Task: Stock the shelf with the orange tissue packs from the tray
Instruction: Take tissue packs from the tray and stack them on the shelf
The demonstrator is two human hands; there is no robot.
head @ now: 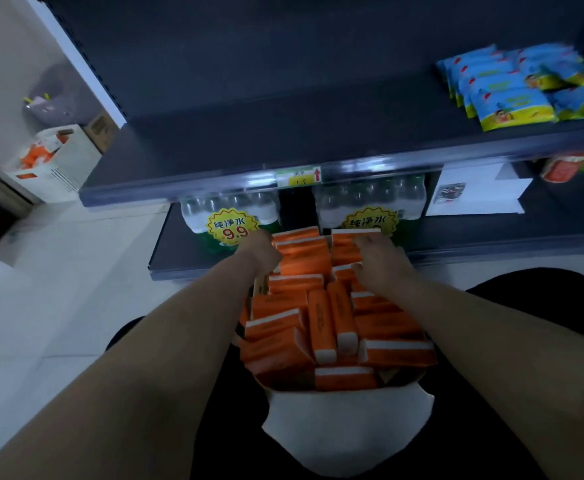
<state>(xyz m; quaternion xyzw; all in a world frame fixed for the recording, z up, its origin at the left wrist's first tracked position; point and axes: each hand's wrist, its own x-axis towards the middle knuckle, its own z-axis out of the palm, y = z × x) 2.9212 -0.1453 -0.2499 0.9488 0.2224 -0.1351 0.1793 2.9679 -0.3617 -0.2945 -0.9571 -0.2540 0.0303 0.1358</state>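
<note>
Head view: low in the middle of the frame a tray sits on the person's lap, heaped with orange tissue packs. The right hand lies on the far right packs, fingers and thumb curled round one. The left hand is at the tray's far left corner with its fingers hidden, so I cannot tell its grip. Just beyond, a low shelf carries wrapped water bottles. Above it the dark shelf has a price tag on its edge and blue bags at the upper right.
</note>
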